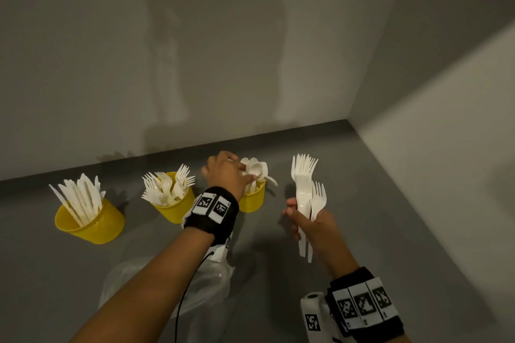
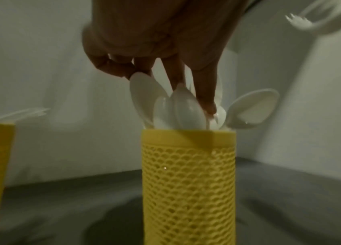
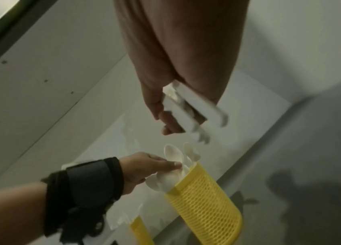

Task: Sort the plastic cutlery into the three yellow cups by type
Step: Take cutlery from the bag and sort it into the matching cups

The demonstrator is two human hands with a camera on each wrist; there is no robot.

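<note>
Three yellow mesh cups stand in a row on the grey table. The left cup (image 1: 89, 221) holds knives, the middle cup (image 1: 174, 207) holds forks, and the right cup (image 1: 252, 200) (image 2: 188, 182) (image 3: 205, 200) holds spoons (image 1: 255, 168) (image 2: 186, 109). My left hand (image 1: 245, 172) (image 2: 190, 99) (image 3: 165, 165) reaches over the right cup and pinches a spoon standing in it. To the right of that cup, my right hand (image 1: 309, 220) (image 3: 165, 116) grips a bundle of white forks (image 1: 305, 184) (image 3: 194, 106) by their handles, tines pointing up.
A crumpled clear plastic bag (image 1: 214, 284) lies on the table under my left forearm. A white wall runs just behind the cups, and a second wall (image 1: 432, 161) closes the right side. Bare grey table (image 1: 362, 198) shows around my right hand.
</note>
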